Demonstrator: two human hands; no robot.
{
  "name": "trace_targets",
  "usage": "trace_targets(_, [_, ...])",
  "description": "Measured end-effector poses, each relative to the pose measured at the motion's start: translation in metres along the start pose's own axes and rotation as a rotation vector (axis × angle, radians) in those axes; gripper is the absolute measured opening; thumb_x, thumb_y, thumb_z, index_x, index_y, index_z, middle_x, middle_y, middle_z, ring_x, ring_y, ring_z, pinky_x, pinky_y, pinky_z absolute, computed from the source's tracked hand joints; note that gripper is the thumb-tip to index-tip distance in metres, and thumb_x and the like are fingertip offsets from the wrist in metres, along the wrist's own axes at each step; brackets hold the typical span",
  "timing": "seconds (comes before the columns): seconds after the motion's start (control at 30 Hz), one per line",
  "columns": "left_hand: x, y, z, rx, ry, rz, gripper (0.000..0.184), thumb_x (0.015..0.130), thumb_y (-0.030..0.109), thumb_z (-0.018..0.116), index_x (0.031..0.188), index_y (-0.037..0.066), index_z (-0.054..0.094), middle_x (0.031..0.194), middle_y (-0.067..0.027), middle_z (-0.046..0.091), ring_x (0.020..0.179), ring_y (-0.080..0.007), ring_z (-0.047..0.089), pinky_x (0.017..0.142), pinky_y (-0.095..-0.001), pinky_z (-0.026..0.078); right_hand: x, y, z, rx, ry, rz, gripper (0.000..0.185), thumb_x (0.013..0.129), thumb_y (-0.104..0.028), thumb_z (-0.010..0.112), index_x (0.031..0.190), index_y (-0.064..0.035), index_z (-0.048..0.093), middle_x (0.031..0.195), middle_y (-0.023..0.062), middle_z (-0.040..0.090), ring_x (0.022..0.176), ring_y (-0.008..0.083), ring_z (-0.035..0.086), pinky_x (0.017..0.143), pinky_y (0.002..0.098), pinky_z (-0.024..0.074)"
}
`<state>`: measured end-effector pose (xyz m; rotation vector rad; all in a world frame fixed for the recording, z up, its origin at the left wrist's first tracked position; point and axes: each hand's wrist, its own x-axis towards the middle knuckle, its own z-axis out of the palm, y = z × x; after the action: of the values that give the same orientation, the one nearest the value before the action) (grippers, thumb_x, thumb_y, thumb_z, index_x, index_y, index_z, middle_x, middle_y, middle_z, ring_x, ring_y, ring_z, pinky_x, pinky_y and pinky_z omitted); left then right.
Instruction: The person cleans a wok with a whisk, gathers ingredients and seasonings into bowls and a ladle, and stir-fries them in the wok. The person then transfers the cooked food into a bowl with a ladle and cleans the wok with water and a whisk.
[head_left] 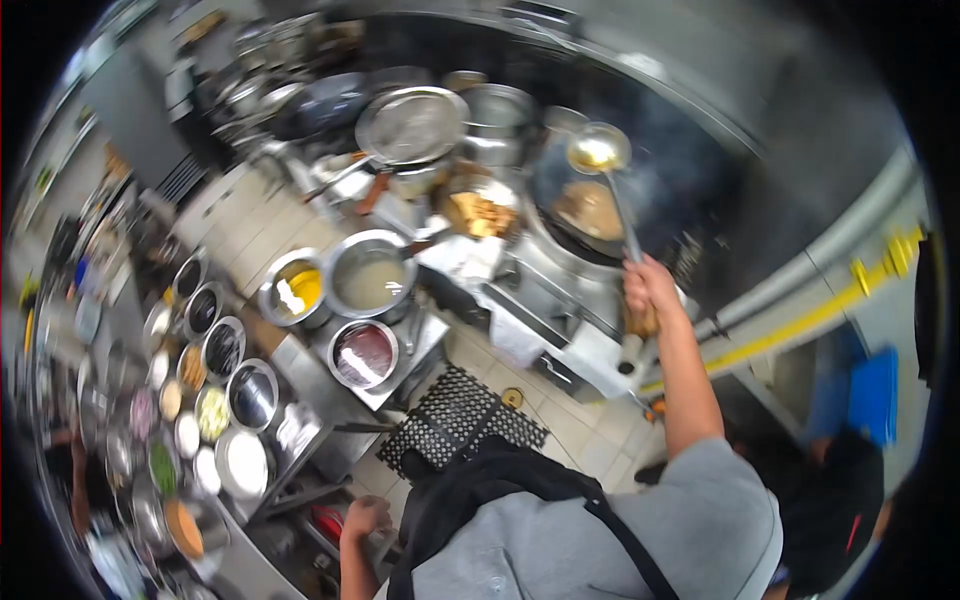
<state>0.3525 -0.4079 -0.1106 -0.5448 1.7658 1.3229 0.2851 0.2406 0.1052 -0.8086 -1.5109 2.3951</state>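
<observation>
My right hand (651,286) is wrapped round the long handle of a metal ladle (622,215). Its bowl is raised over the far side of a dark wok (552,180) and holds a shiny yellowish liquid. Brownish food (590,210) lies in the wok, and smoke or steam drifts to its right. Low at my left side, away from the cookware, hangs my left hand (366,516). Its fingers look loosely curled, with nothing visible in them.
Left of the wok sit a bowl of golden fried pieces (483,213) and a strainer (412,125). Pots of yellow liquid (297,288), cloudy liquid (370,280) and dark red sauce (365,355) stand nearer. Several ingredient bowls line the left counter. A person in dark clothes (835,510) is at right.
</observation>
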Motion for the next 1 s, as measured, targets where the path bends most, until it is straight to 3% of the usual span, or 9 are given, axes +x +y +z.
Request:
trace_targets(0.07, [0.040, -0.084, -0.018, -0.015, 0.038, -0.165, 0.024, 0.082, 0.013, 0.064, 0.101, -0.002, 0.060, 0.077, -0.0106, 0.064, 0.057, -0.0212, 0.063, 0.050, -0.0303, 0.051, -0.028, 0.012, 0.035, 0.251, -0.123, 0.085, 0.041, 0.094, -0.008, 0.044, 0.135, -0.0087, 0.041, 0.058, -0.0026, 0.038, 0.035, 0.0054, 0.033, 0.026, 0.0230, 0.0278])
trace_targets(0.2, [0.053, -0.229, -0.049, -0.400, -0.114, -0.499, 0.037, 0.082, 0.011, 0.058, 0.117, 0.004, 0.053, 0.094, -0.0103, 0.063, 0.081, -0.0243, 0.065, 0.060, -0.0405, 0.055, -0.073, 0.030, 0.131, 0.356, -0.447, 0.300, 0.051, 0.093, -0.005, 0.039, 0.143, -0.0087, 0.030, 0.063, -0.0012, 0.039, 0.035, 0.0048, 0.036, 0.028, 0.0226, 0.0350])
trace_targets(0.3, [0.060, -0.276, -0.046, 0.043, -0.077, -0.055, 0.025, 0.089, 0.023, 0.052, 0.111, 0.012, 0.058, 0.092, -0.0071, 0.065, 0.077, -0.0216, 0.065, 0.060, -0.0381, 0.054, -0.073, 0.064, 0.207, 0.197, -0.639, 0.408, 0.050, 0.092, -0.005, 0.041, 0.142, -0.0089, 0.032, 0.062, -0.0006, 0.039, 0.036, 0.0050, 0.037, 0.030, 0.0235, 0.0358])
trace_targets(0.33, [0.048, -0.268, -0.047, 0.163, -0.040, 0.154, 0.022, 0.093, 0.028, 0.050, 0.104, 0.014, 0.064, 0.088, -0.0056, 0.068, 0.069, -0.0204, 0.066, 0.058, -0.0345, 0.054, -0.071, 0.079, 0.233, 0.125, -0.682, 0.459, 0.050, 0.092, -0.005, 0.042, 0.141, -0.0088, 0.034, 0.062, -0.0005, 0.039, 0.036, 0.0051, 0.037, 0.030, 0.0235, 0.0353])
trace_targets(0.37, [0.037, -0.226, -0.037, -0.202, 0.180, -0.451, 0.022, 0.092, 0.025, 0.052, 0.104, 0.010, 0.064, 0.090, -0.0084, 0.068, 0.071, -0.0218, 0.067, 0.058, -0.0357, 0.055, -0.075, 0.092, 0.262, 0.086, -0.715, 0.510, 0.049, 0.092, -0.004, 0.043, 0.140, -0.0087, 0.036, 0.062, -0.0006, 0.039, 0.036, 0.0052, 0.037, 0.030, 0.0231, 0.0343])
trace_targets(0.5, [0.068, -0.243, -0.048, -0.457, 0.070, -0.271, 0.023, 0.087, 0.014, 0.054, 0.104, 0.000, 0.061, 0.089, -0.0158, 0.066, 0.073, -0.0272, 0.067, 0.062, -0.0380, 0.054, -0.082, 0.147, 0.363, -0.166, -0.829, 0.588, 0.045, 0.089, -0.003, 0.051, 0.133, -0.0093, 0.044, 0.062, -0.0016, 0.041, 0.037, 0.0061, 0.037, 0.031, 0.0235, 0.0334])
trace_targets(0.63, [0.058, -0.203, -0.061, -0.391, 0.282, -0.270, 0.023, 0.086, 0.014, 0.056, 0.102, 0.000, 0.063, 0.086, -0.0157, 0.066, 0.070, -0.0258, 0.067, 0.057, -0.0370, 0.051, -0.099, 0.189, 0.429, -0.503, -0.880, 0.510, 0.046, 0.085, 0.000, 0.055, 0.129, -0.0104, 0.047, 0.062, -0.0013, 0.044, 0.038, 0.0076, 0.040, 0.033, 0.0251, 0.0358])
trace_targets(0.77, [0.056, -0.207, -0.089, -0.390, 0.045, -0.334, 0.030, 0.087, 0.025, 0.060, 0.110, 0.005, 0.062, 0.102, -0.0109, 0.066, 0.084, -0.0243, 0.068, 0.061, -0.0357, 0.051, -0.112, 0.205, 0.455, -0.706, -0.886, 0.456, 0.053, 0.083, 0.002, 0.053, 0.134, -0.0106, 0.044, 0.060, -0.0009, 0.045, 0.039, 0.0080, 0.041, 0.034, 0.0251, 0.0361])
trace_targets(1.0, [0.062, -0.194, -0.127, -0.441, 0.009, -0.424, 0.029, 0.085, 0.020, 0.058, 0.109, 0.004, 0.060, 0.093, -0.0082, 0.065, 0.078, -0.0220, 0.065, 0.062, -0.0347, 0.048, -0.126, 0.214, 0.469, -0.891, -0.863, 0.341, 0.063, 0.083, 0.005, 0.054, 0.142, -0.0094, 0.037, 0.055, -0.0016, 0.042, 0.039, 0.0077, 0.041, 0.034, 0.0251, 0.0346])
